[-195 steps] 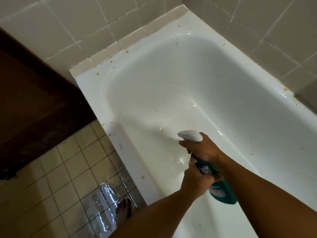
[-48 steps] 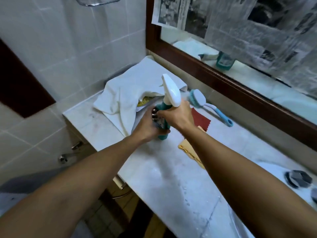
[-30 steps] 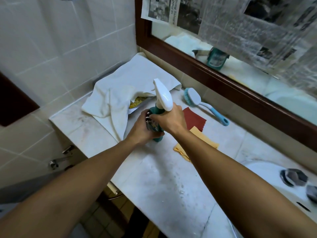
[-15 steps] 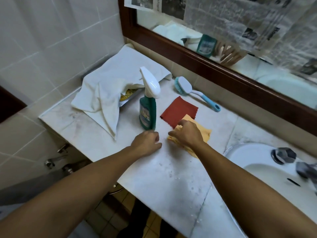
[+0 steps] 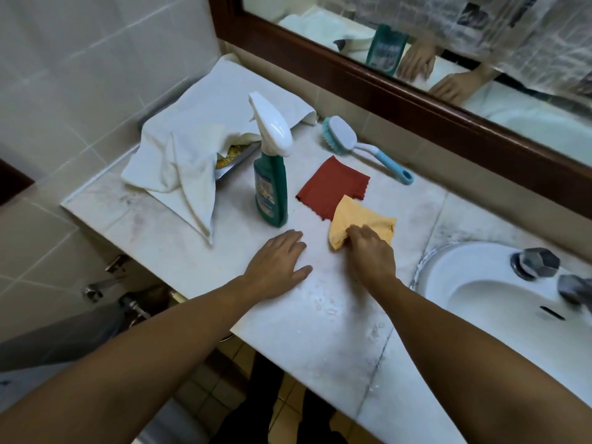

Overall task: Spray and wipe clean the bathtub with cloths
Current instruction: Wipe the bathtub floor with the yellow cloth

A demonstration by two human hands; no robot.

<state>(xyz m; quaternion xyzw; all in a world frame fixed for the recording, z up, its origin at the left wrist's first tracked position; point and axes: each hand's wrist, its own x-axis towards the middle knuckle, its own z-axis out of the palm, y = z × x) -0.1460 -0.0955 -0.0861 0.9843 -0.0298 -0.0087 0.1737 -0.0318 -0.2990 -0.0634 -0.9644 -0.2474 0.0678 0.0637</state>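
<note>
1. The right hand (image 5: 371, 254) has its fingers curled into the near edge of the soft, crumpled yellow cloth (image 5: 362, 219), bunching it against the pale marble counter (image 5: 320, 347). Only part of the fabric looks gathered, so the loose end could trail or slip free on lifting.
2. The flat dark-red square cloth (image 5: 333, 187) lies just beyond that hand's fingertips, with its near corner under the yellow one. Dragging rather than lifting would likely pull it along.
3. The left hand (image 5: 275, 264) lies palm down on the counter with its fingers straight, holding nothing. The tall green plastic spray bottle with a white trigger head (image 5: 270, 187) stands upright just ahead of its fingertips. It is narrow and top-heavy, so a careless forward sweep of either hand could tip it.
4. Water droplets (image 5: 323, 307) sit on the counter between the two wrists. A cloth pulled back through them would pick up water before it is needed.
5. The white ceramic basin (image 5: 464, 251) opens just to the right of the right forearm. A cloth swung that way could drop in.
6. The scrub brush with teal bristles and a light-blue handle (image 5: 352, 142) lies beyond the red cloth. The white towel (image 5: 192, 149) drapes ahead and left of the left hand. Both seem clear of trouble.
7. The bathtub is out of view, so the cloth must be carried there. Leaving the red one behind would mean a second trip.
</note>
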